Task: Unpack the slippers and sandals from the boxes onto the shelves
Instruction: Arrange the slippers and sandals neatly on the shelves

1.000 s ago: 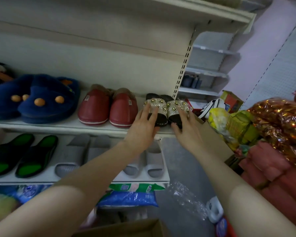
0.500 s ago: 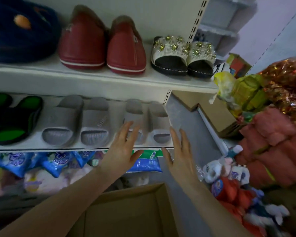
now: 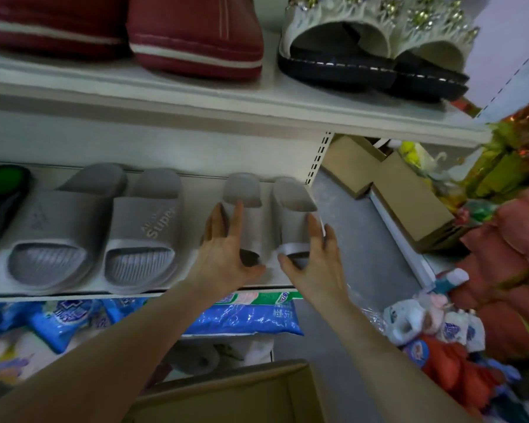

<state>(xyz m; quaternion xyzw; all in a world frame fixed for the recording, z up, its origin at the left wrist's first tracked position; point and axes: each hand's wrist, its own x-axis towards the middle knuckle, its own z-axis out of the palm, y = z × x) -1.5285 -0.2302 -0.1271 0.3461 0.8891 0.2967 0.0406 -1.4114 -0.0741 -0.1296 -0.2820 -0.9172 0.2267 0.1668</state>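
Grey slide sandals fill the lower shelf (image 3: 196,285). Half a second ago both hands hovered in front of this shelf with fingers spread; now they have reached the small grey pair at its right end. The left hand (image 3: 226,254) lies with straight fingers along the left small slide (image 3: 246,206), thumb near its toe opening. The right hand (image 3: 313,264) cups the right small slide (image 3: 290,203), fingers on its outer edge and thumb at the toe; neither hand is closed tight. A larger grey pair (image 3: 98,227) marked "Super" sits just left. The camera has come closer, so the upper shelf (image 3: 257,108) now fills the top edge: red slippers (image 3: 196,35) and the beaded sandals (image 3: 373,50), set down a second ago, stand side by side there. A cardboard box (image 3: 242,395) sits open below the arms.
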